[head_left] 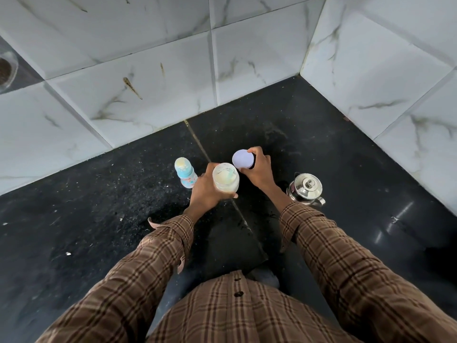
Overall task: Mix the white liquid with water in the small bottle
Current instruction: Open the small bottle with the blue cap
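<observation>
White liquid sits in an open jar [226,178] gripped by the left hand [206,190]; right hand [259,169] pinches its lid [243,158], so pour slowly.

Small bottle [186,175] left of jar [226,180]

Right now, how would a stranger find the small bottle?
Look at the black counter in the tiled corner. Left of the open jar in the left hand stands the small bottle, alone and untouched. Only it has a blue body with pictures.
</observation>
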